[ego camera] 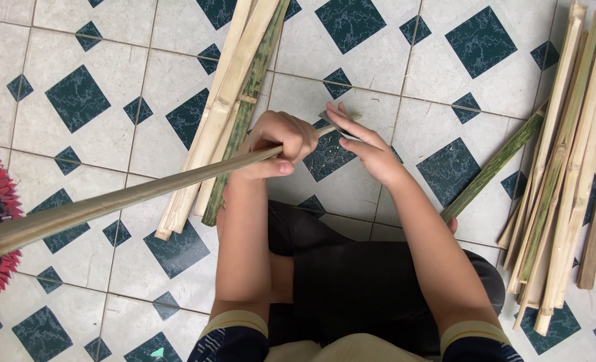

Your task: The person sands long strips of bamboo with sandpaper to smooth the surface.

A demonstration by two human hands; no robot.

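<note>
The left hand (278, 144) is closed in a fist around a long bamboo strip (123, 198), which runs from the fist out to its left. The right hand (368, 151) lies just beside it, fingers stretched flat over a small blade (331, 121) at the strip's end. Beyond the left hand lies a bundle of bamboo slats (227, 107) on the tiled floor (97, 100); well to the right of the right hand lies a second pile (566, 167). No container shows.
</note>
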